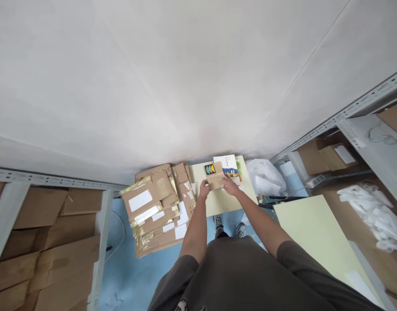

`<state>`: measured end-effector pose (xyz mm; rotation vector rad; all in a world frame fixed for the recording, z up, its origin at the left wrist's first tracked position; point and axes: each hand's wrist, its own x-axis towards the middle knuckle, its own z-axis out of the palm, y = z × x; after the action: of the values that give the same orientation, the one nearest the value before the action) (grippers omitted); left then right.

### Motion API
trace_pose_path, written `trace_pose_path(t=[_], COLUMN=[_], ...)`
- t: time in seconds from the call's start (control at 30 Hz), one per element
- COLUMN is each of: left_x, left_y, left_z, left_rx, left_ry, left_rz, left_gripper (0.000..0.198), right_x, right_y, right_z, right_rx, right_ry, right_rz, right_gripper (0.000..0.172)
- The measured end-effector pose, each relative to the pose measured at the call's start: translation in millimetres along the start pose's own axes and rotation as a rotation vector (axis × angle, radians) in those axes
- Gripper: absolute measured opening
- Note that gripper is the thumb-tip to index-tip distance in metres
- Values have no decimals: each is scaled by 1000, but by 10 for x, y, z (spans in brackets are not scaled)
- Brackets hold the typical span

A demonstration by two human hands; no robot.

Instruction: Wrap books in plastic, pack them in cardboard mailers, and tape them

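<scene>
Head view: left hand (pixel 204 188) narrow, fingers and thumb pinched on the lower left edge of a brown booklet (pixel 214 183). Right hand (pixel 231 186) partly open, fingers laid over the booklet's lower right side; can't tell whether it grips or only touches. Booklet is between both hands, above a pale yellow table (pixel 222 205), slightly tilted, dark panel with coloured shapes at its top left. Can't tell if its underside touches anything. Its right side overlaps a white book (pixel 229 161) with a blue and yellow building picture, which lies on the table near the wall. Something green (pixel 239 167) shows at that book's right edge.

Further out: flattened cardboard pile (pixel 164 185) with white labels and tape left of the table, white plastic bag (pixel 266 178) just right of it, second pale table (pixel 310 229) nearer the person's right arm. Metal shelving both sides, cardboard (pixel 56 255) packed in the left rack. Blue floor (pixel 130 272), person's patterned shoes below the table edge.
</scene>
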<state>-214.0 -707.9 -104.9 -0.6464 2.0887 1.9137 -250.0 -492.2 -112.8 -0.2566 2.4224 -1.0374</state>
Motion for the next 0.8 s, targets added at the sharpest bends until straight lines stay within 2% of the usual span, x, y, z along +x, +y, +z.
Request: trace_pose_path(t=[0.1,0.2,0.27,0.33,0.43,0.53,0.63,0.8], left_x=[-106,-241,-335,-437,-622,-877,-1216,-1911], left_y=[166,375,524,664,817,885,901,883], left_z=[-18,28,138,346,839,1456,2085,3086], left_rx=[-109,-148,-131,-99,-82,-64,-22,119], left_ry=[-10,-137,-244,-353,-472,-546,-641,-879], left_rz=[-64,3,36,55,64,57,55,103], left_gripper=[39,43,48,54,62,66,70,69], right_x=[-86,-293,-536,-869,-1491,-2193,-2932,-4161], right_y=[3,8,39,117,331,623,929,1385], right_z=[-152,-396,-605,-828,-1126,-1328,-1447,-1561], right_rx=[273,570,739,866,987,1058,1107,1127], right_ry=[174,283,311,334,419,536,641,854], right_rz=[100,154,134,123,155,188,192,209], right_gripper=[73,80,77,69,66,66,66,66])
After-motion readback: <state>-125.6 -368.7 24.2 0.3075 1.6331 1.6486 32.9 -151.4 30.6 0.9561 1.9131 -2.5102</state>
